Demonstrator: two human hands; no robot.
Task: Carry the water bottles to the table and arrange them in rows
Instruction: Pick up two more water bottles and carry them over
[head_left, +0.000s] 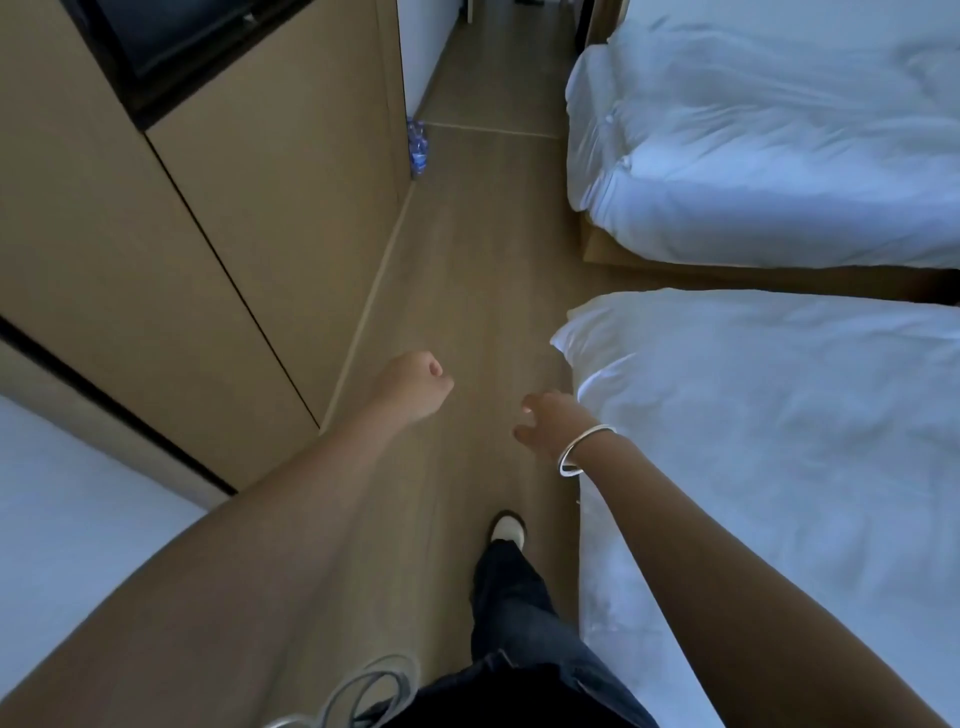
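Head view: water bottles far beyond left hand.

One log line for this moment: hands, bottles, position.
left hand: fist, empty | right hand: loose, empty | bottles: on floor by cabinet corner, ahead | person: in aisle beside beds

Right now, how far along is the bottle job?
Nothing looks done from here: no table or arranged rows are in view. Both the left hand, curled into a fist, and the right hand, fingers loose, carry nothing. A pack of water bottles sits on the floor ahead by the cabinet corner. Fetching, carrying and arranging remain.
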